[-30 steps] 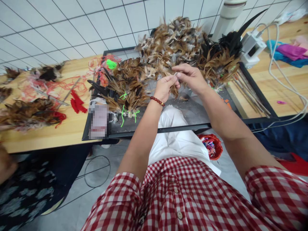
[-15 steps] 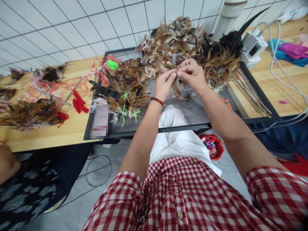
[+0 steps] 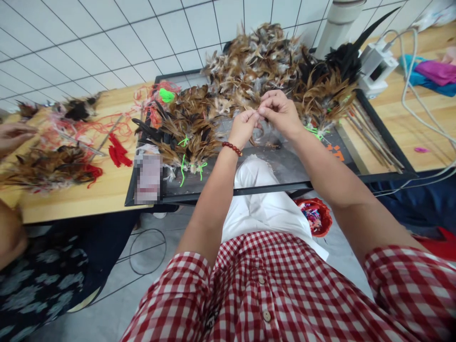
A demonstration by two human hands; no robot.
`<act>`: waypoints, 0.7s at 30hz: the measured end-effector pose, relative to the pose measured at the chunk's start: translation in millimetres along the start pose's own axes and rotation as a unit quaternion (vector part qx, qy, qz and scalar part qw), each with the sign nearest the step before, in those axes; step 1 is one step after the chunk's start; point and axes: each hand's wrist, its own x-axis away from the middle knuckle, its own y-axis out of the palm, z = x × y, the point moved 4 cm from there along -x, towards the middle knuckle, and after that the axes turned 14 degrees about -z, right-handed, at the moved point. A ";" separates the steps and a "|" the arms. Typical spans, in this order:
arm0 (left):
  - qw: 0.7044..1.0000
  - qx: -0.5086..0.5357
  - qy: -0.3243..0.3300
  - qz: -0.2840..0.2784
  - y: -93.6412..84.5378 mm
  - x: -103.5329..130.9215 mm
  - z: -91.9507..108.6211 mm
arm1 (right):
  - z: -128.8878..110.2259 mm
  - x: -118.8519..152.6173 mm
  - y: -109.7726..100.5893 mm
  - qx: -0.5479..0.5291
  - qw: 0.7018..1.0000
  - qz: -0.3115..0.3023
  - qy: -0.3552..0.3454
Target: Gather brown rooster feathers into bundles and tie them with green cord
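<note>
Over the dark tray, my left hand, with a red bead bracelet at the wrist, is closed in a pinch. Brown feathers show just below its fingers and seem to be held there. My right hand meets it at the fingertips, thumb and forefinger pressed together; what lies between them is too small to make out. Behind both hands rises a large heap of loose brown feathers. To the left lie feather bunches tied with green string; another brown bunch is at the right.
Thin sticks lie at the tray's right end, near a white power adapter with cables. A blurred-out flat object is on the left corner. A co-worker's hand is at far left. A red basket stands below.
Both hands have shifted slightly left and stay pinched together. The feathers below them have moved left too. A co-worker's hand has come into view at the far left.
</note>
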 end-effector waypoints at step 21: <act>0.994 0.056 0.047 0.082 -9.0 -10.4 -20.9 | -5.5 1.4 25.6 -0.212 0.970 0.006 0.116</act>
